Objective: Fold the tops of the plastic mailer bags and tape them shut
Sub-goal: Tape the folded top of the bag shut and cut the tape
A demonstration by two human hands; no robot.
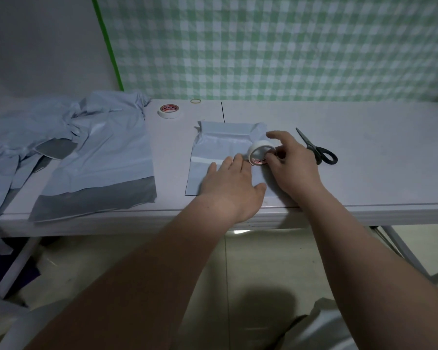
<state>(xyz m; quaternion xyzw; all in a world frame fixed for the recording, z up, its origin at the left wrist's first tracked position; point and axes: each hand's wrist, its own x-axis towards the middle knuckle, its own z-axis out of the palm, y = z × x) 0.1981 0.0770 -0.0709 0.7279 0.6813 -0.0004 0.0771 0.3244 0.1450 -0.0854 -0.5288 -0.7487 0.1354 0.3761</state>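
Taping a limp, probably slippery pale-blue plastic mailer bag (220, 145).
My flat left hand (232, 184) is pinning it; my right hand (290, 164) is pinching the white tape roll (259, 154) by its rim.

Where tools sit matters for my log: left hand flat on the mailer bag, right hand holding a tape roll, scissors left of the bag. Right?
One error: the head view shows the scissors right of the mailer bag, beyond the right hand. The rest stands: left hand flat on the bag, right hand holding a tape roll.
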